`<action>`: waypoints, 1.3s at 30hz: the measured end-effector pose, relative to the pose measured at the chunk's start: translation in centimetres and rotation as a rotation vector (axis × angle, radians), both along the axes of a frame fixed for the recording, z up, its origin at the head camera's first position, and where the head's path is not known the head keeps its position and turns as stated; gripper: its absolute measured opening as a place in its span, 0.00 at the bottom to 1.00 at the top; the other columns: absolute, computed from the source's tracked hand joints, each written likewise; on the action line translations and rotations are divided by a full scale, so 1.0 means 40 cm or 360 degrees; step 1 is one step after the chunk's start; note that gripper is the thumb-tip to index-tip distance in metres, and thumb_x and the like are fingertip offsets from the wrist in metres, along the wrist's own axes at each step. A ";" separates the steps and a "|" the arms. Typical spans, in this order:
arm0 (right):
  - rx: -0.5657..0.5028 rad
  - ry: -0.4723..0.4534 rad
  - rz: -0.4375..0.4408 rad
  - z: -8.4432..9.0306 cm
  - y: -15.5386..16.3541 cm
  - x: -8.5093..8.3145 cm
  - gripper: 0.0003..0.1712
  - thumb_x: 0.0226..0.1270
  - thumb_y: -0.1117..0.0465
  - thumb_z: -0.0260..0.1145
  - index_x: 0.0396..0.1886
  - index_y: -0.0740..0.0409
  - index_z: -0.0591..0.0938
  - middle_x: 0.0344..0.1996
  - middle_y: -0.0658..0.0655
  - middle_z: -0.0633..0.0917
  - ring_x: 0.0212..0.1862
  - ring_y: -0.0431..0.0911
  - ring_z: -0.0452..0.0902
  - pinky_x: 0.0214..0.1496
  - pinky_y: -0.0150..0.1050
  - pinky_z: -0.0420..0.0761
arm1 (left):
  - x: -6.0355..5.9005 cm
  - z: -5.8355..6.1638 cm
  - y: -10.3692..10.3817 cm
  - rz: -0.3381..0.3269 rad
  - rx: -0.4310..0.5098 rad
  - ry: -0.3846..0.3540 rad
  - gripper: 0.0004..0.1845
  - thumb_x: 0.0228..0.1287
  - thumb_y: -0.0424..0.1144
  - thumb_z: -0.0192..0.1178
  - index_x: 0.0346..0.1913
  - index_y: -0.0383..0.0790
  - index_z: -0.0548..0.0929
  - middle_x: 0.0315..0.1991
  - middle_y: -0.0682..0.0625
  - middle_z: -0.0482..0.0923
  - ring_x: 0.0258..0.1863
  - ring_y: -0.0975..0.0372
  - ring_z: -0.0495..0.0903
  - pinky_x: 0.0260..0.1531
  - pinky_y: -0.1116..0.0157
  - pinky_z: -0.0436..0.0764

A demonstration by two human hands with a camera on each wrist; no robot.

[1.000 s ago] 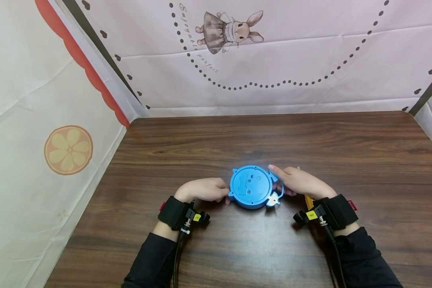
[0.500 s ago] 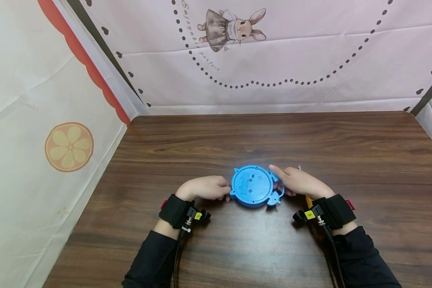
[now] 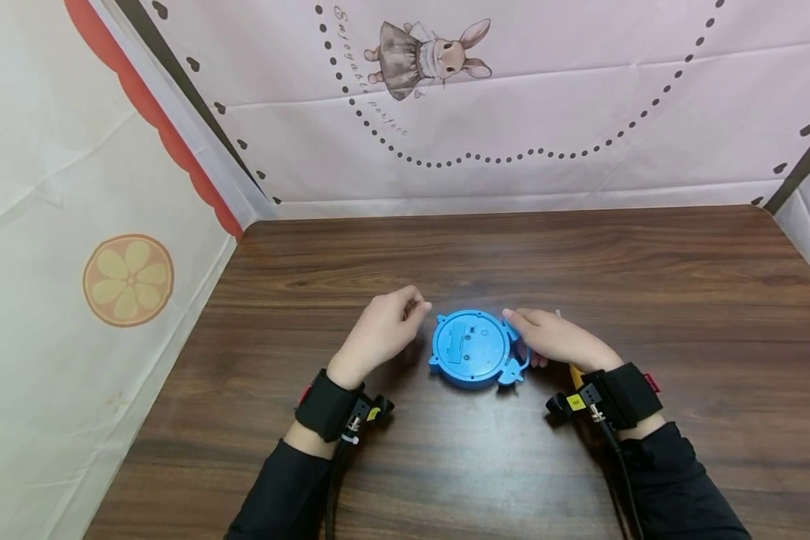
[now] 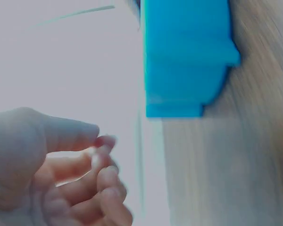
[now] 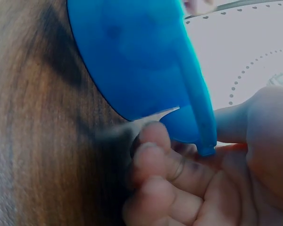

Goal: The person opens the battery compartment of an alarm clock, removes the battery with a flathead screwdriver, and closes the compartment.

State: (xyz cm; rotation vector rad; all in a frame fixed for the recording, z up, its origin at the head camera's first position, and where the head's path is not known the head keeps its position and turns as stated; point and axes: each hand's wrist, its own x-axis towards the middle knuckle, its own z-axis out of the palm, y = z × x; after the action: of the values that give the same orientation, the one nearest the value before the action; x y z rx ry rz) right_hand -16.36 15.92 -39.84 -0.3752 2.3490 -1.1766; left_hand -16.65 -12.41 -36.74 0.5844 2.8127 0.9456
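Lifted off the blue toy (image 3: 474,349), my left hand (image 3: 382,333) hovers left of it with fingers loosely curled, empty, while my right hand (image 3: 559,339) grips its right edge mid-table (image 3: 580,255); I should pin it firmly.

The head camera looks forward and down at the table (image 3: 580,255), taking in both hands from moderately far. Each wrist camera sits low and very close, looking along its hand at the blue toy (image 3: 474,349), the part all three views share.
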 end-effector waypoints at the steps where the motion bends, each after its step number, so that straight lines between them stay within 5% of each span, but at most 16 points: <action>1: -0.0006 0.0006 -0.0001 0.000 0.000 0.000 0.28 0.85 0.45 0.39 0.42 0.62 0.76 0.23 0.56 0.76 0.24 0.49 0.73 0.31 0.43 0.77 | 0.008 0.007 0.010 0.0019 -0.0011 0.0078 0.12 0.78 0.45 0.55 0.40 0.40 0.81 0.20 0.52 0.70 0.17 0.61 0.68 0.21 0.64 0.68; 5: -0.0022 0.0012 -0.0001 -0.003 0.001 0.000 0.26 0.85 0.46 0.40 0.46 0.64 0.75 0.27 0.57 0.77 0.26 0.49 0.75 0.32 0.43 0.79 | 0.037 0.013 0.051 -0.0024 -0.0174 0.0249 0.15 0.74 0.51 0.59 0.32 0.45 0.77 0.22 0.53 0.70 0.17 0.63 0.68 0.18 0.67 0.65; 12: -0.0026 0.0010 0.0013 -0.005 0.000 -0.001 0.26 0.85 0.47 0.41 0.50 0.65 0.75 0.28 0.58 0.78 0.27 0.49 0.76 0.32 0.43 0.79 | 0.062 -0.014 0.089 -0.0100 -0.0399 0.0216 0.21 0.72 0.56 0.60 0.29 0.43 0.74 0.24 0.52 0.65 0.17 0.63 0.64 0.18 0.68 0.60; 20: -0.0027 0.0027 0.0032 -0.001 -0.003 -0.002 0.27 0.85 0.47 0.41 0.53 0.65 0.75 0.28 0.58 0.78 0.27 0.49 0.76 0.33 0.43 0.79 | 0.065 -0.035 0.096 -0.0081 -0.0371 0.0300 0.19 0.72 0.50 0.62 0.27 0.44 0.71 0.25 0.51 0.65 0.18 0.63 0.63 0.18 0.69 0.59; 29: -0.0031 0.0023 0.0026 0.001 -0.001 -0.003 0.27 0.85 0.48 0.40 0.54 0.66 0.75 0.29 0.58 0.78 0.27 0.49 0.76 0.32 0.43 0.80 | 0.065 -0.034 0.103 -0.0079 -0.0351 0.0239 0.16 0.74 0.47 0.60 0.30 0.42 0.73 0.26 0.50 0.65 0.19 0.63 0.65 0.18 0.70 0.61; 39: -0.0032 0.0009 0.0017 -0.003 0.002 -0.002 0.27 0.85 0.47 0.40 0.53 0.66 0.75 0.30 0.58 0.78 0.28 0.49 0.76 0.33 0.43 0.80 | 0.069 -0.044 0.113 -0.0056 -0.0387 0.0253 0.12 0.75 0.44 0.58 0.41 0.37 0.80 0.30 0.49 0.68 0.21 0.61 0.67 0.19 0.68 0.66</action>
State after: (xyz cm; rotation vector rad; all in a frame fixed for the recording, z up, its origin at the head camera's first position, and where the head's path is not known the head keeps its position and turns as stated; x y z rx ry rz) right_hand -16.46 15.98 -39.95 -0.3978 2.3389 -1.1968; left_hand -13.90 -7.88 -38.48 0.7003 2.9832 0.5611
